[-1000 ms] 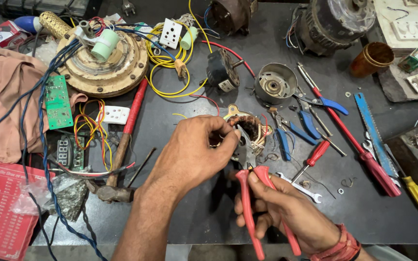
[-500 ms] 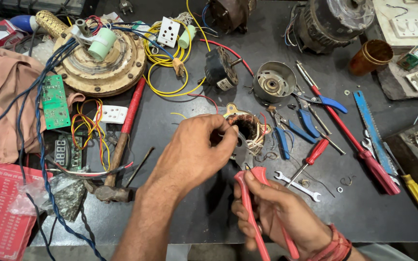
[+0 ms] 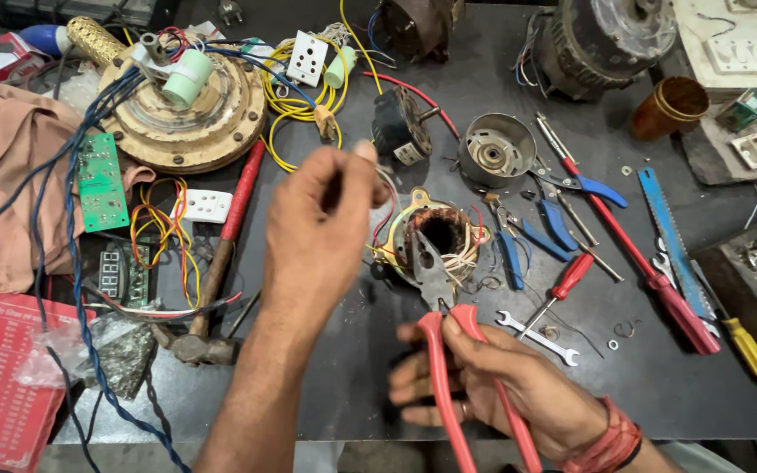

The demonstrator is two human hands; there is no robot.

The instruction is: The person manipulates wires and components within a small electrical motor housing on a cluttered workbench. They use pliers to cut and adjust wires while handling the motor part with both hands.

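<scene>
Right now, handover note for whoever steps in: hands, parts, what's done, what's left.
Left hand: raised above the bench, fingertips pinched on a thin wire that runs from the stator; the wire end is hidden by the fingers.
Right hand: gripping the red-handled pliers, nose pointing into the motor stator.
Stator sits on the black bench, copper winding exposed, loose leads spilling off its right side.
Nearby: spanner, red screwdriver, blue-handled pliers, hammer.
Done: stator out of its housing. Left: the lead work; the wires are still loose.
</scene>
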